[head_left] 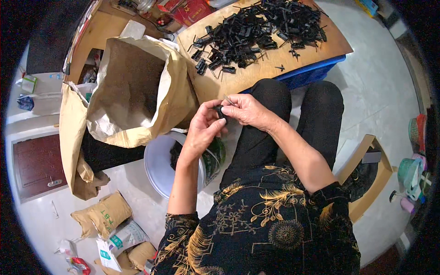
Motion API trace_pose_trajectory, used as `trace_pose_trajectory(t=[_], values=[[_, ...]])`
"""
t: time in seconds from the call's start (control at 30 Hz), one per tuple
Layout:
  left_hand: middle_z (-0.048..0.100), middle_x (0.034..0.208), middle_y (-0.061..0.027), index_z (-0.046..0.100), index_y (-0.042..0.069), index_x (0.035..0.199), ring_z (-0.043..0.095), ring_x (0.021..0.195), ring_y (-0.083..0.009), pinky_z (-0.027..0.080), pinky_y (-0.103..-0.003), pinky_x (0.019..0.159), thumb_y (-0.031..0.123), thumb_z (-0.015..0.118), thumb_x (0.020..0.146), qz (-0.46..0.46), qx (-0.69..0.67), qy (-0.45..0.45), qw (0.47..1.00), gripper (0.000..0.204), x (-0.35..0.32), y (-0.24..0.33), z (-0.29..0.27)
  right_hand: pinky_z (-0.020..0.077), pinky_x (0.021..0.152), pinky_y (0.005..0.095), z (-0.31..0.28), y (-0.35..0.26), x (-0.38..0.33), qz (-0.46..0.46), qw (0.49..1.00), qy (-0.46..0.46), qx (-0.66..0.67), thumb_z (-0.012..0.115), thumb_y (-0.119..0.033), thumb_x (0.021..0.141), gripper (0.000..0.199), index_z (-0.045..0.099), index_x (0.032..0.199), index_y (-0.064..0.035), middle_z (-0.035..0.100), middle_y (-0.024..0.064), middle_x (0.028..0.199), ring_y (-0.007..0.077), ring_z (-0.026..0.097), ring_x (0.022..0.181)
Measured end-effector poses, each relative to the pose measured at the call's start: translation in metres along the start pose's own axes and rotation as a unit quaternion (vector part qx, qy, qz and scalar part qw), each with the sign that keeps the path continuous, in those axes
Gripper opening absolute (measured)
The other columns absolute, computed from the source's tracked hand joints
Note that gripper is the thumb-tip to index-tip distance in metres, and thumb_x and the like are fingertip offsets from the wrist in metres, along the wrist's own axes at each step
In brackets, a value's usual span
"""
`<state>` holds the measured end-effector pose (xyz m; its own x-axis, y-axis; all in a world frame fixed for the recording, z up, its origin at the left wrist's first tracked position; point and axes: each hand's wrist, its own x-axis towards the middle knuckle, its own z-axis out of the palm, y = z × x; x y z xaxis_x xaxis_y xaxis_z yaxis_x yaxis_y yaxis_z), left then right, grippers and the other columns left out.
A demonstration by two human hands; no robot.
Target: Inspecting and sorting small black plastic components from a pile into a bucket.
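Note:
My left hand [205, 126] is closed on a small black plastic part [222, 112], pinched between thumb and fingers. Close against it, my right hand [250, 111] has its thumb at the same part. A thin grey strip, perhaps a small blade, [229, 100] sticks out between the right fingers; its exact kind is hard to see. Both hands are held together above my lap, by the near edge of a wooden board [208, 87]. A heap of similar black plastic parts [261, 30] with thin stems covers much of that board.
A large paper sack [183, 91] gapes at the left of the board. Below my left forearm stands a white bucket [153, 167] with dark pieces inside. A blue crate [316, 73] supports the board. On the floor are a cardboard box [355, 208] at right and brown packages [107, 213] at left.

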<state>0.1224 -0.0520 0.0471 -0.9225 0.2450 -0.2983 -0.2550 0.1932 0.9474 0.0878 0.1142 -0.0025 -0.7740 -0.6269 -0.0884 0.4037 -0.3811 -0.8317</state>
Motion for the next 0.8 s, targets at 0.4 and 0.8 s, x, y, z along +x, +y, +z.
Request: trace_pose_trajectory(t=[0.4,0.8], values=[[0.056,0.088,-0.0061,0.039,0.004,0.117,0.056,0.067,-0.0111,0.046,-0.022,0.058,0.006,0.056,0.084,0.017,0.019,0.02,0.999,0.037,0.01,-0.017,-0.002,0.0416,0.057,0.0262,0.003,0.02,0.01,-0.029,0.989,0.061,-0.133,0.05,-0.021,0.089,0.025,0.052,0.075,0.0,0.052,-0.0005,0.067,0.0064,0.047,0.064],[0.054,0.081,-0.0054,0.039,0.005,0.108,0.057,0.067,-0.0116,0.047,-0.022,0.057,0.005,0.054,0.085,-0.016,-0.02,-0.008,1.0,0.027,0.028,-0.022,-0.024,0.0389,0.055,0.0251,0.007,0.023,0.018,-0.029,0.972,0.063,-0.225,0.041,-0.019,0.094,0.019,0.049,0.093,-0.0021,0.044,0.0004,0.066,0.0082,0.043,0.059]])
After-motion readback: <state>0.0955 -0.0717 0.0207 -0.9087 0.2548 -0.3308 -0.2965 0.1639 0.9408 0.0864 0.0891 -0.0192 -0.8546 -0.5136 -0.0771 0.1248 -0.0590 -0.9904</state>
